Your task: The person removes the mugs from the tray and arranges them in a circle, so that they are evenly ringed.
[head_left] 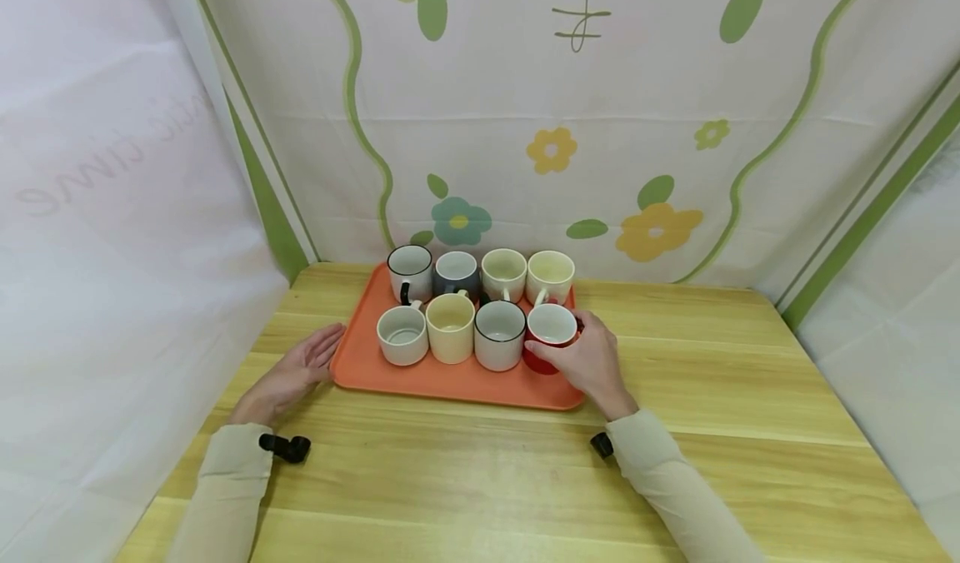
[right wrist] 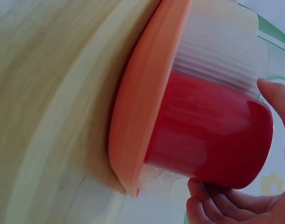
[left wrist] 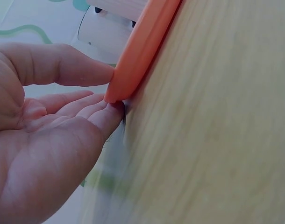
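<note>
A red mug [head_left: 542,356] with a white inside stands upright at the front right of an orange tray [head_left: 450,386]. My right hand [head_left: 592,359] grips it from the right, thumb [right wrist: 273,95] on one side and curled fingers [right wrist: 222,203] on the other. At the tray's left edge, my left hand [head_left: 296,376] touches the rim with its fingertips, the fingers fairly straight. Next to the red mug is a ribbed white mug with a dark rim [head_left: 498,351]. A cream mug [head_left: 450,338] and a low white cup [head_left: 402,342] continue that row leftward.
The back row holds a white mug with a black rim [head_left: 411,276], a dark blue mug [head_left: 459,278], a beige mug [head_left: 504,271] and a pale yellow mug [head_left: 551,276]. A wooden table [head_left: 450,480] carries the tray. Behind hangs a flowered curtain [head_left: 480,88].
</note>
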Motion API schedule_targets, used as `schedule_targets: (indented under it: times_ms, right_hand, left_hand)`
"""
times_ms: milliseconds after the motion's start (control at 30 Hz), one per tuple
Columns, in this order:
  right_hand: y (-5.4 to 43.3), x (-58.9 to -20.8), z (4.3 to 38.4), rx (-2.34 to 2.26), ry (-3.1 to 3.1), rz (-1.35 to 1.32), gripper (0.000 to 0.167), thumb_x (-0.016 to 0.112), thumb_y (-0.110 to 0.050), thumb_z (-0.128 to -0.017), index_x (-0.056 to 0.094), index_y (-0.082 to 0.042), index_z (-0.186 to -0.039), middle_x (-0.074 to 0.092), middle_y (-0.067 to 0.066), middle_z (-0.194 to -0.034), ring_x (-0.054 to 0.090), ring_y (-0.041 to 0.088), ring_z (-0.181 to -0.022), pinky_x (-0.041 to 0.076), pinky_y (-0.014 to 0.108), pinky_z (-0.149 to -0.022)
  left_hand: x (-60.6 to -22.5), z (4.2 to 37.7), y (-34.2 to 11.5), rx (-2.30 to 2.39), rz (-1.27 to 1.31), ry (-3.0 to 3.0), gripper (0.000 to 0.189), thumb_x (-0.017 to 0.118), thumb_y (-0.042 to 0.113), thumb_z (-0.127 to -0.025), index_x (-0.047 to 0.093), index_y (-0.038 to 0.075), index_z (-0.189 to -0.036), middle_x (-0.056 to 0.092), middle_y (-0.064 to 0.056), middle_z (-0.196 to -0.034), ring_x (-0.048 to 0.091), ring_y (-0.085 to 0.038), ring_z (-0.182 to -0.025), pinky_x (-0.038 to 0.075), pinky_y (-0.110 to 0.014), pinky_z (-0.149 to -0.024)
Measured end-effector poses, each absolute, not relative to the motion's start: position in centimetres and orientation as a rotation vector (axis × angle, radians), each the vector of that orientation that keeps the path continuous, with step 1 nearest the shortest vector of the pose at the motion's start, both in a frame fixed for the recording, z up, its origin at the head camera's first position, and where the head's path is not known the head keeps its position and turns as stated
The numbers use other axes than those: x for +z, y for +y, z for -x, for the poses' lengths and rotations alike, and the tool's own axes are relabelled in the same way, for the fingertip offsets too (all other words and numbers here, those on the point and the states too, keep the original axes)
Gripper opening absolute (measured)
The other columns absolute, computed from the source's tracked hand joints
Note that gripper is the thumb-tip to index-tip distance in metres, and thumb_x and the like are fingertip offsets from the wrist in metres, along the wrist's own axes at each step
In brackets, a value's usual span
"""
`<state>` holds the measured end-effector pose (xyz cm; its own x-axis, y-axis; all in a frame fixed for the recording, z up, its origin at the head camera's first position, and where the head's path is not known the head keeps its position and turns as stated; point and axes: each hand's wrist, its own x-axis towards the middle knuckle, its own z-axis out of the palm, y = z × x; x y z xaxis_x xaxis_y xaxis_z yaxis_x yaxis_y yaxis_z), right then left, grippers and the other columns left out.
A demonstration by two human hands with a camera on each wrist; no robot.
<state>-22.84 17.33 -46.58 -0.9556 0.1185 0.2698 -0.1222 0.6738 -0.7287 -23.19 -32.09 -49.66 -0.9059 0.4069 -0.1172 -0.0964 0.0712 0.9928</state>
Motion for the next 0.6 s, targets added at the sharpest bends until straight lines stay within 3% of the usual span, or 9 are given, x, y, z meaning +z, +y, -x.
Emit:
schedule_targets:
  times_ms: [300, 600]
  right_hand:
    - [17.1, -46.6, 23.2, 1.149, -2.533, 0.000, 0.074, 0.098, -0.043, -0.069, 0.067, -0.002, -0.122, 0.075, 0.016, -0.113, 0.070, 0.036, -0.103, 0.059, 0.051, -0.086]
    - [18.4, -46.3, 23.6, 1.163, -2.577, -0.100, 0.069, 0.097, -0.040, -0.067, 0.069, -0.004, -0.120, 0.076, 0.014, -0.110, 0.071, 0.033, -0.099, 0.059, 0.043, -0.081]
  left_hand:
    - [-49.6, 23.2, -32.1, 1.893, -0.298, 1.994, 0.099, 0.052, -0.022, -0.091, -0.004, 0.001, -0.169, -0.006, -0.021, -0.178, -0.003, -0.044, -0.163, 0.043, -0.009, -0.109]
    - [-49.6, 23.2, -32.0, 1.902, -0.305, 1.987, 0.100, 0.050, -0.024, -0.088, -0.004, 0.001, -0.169, -0.007, -0.021, -0.178, -0.005, -0.044, -0.163, 0.044, -0.008, -0.108]
